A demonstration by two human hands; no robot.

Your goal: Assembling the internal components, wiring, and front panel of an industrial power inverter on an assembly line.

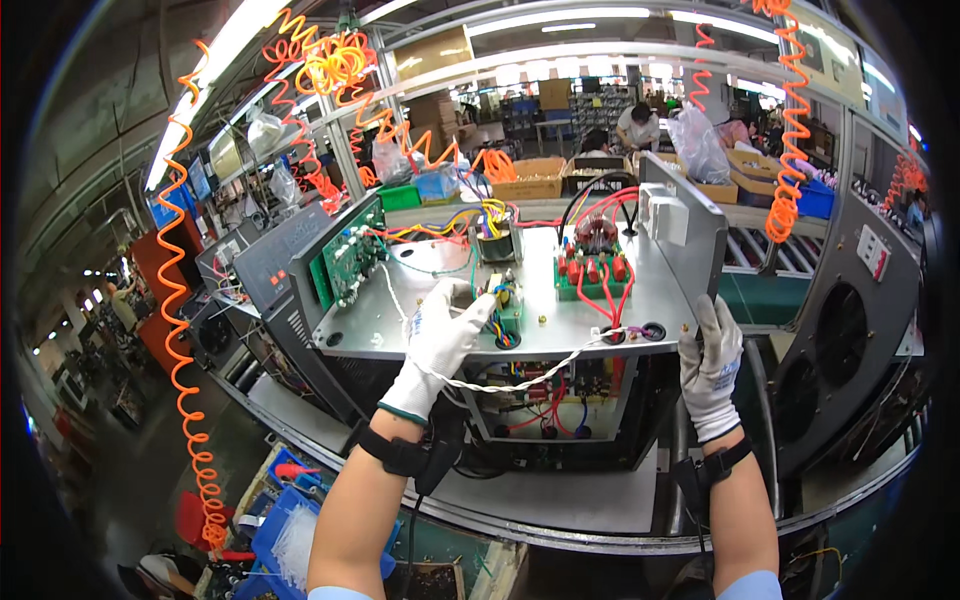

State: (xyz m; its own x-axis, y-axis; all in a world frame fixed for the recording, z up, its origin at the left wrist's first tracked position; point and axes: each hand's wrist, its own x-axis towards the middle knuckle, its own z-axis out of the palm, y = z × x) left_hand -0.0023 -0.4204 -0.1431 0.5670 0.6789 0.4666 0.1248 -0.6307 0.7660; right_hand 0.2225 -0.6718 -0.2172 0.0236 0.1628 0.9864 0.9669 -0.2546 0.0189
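Observation:
An open metal chassis [440, 258] fitted with circuit boards and wiring stands in front of me. Over its near left part is my left hand [440, 335], in a white glove, thumb and fingers apart beside a small green board with wires [508, 312]. A twisted white cable [520, 385] runs past this hand and sags along the chassis front; the glove hides part of it. My right hand [712, 365], also gloved, has its fingers closed round the near lower corner of the upright grey end panel [702, 235]. Behind the small board sits a transformer [494, 240].
A green board with red components [592, 275] sits on the chassis, right of middle. To the right stands a dark fan panel [845, 320]. Orange coiled hoses [172, 290] hang at both sides. Blue bins [290, 540] lie lower left; boxes [530, 180] line the back.

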